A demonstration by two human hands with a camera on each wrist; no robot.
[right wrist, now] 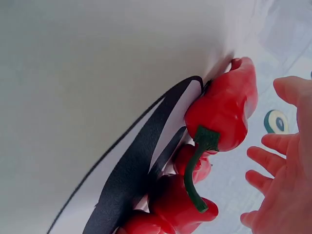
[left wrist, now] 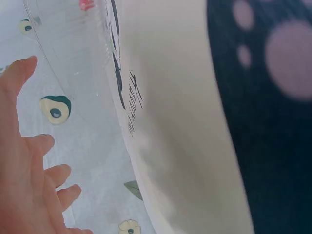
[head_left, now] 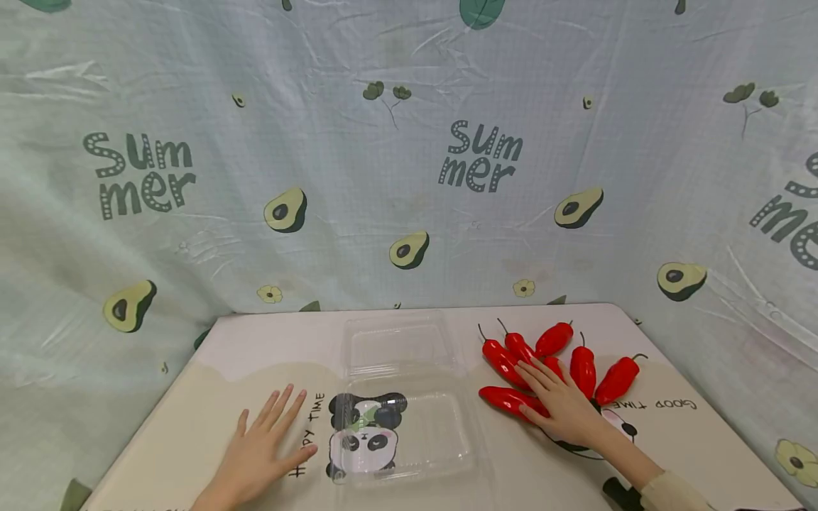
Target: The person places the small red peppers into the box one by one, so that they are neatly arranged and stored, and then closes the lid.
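Note:
Several glossy red peppers (head_left: pixel 505 360) with thin dark stems lie loosely grouped on the right of the table. My right hand (head_left: pixel 565 408) hovers over them with fingers spread, gripping none. In the right wrist view one red pepper (right wrist: pixel 222 107) with a green stem is close by, apart from the hand (right wrist: pixel 282 170). A clear plastic box (head_left: pixel 469 426) stands mid-table, its hinged lid (head_left: pixel 396 348) folded back. To the left of the box my left hand (head_left: pixel 258 447) is spread above the table and holds nothing; its fingers show at the edge of the left wrist view.
The pale table (head_left: pixel 192 411) carries printed pandas and lettering. A cloth curtain (head_left: pixel 345 163) printed with avocados hangs behind the table and along its sides. Through the transparent box a printed panda (head_left: pixel 364 443) is visible.

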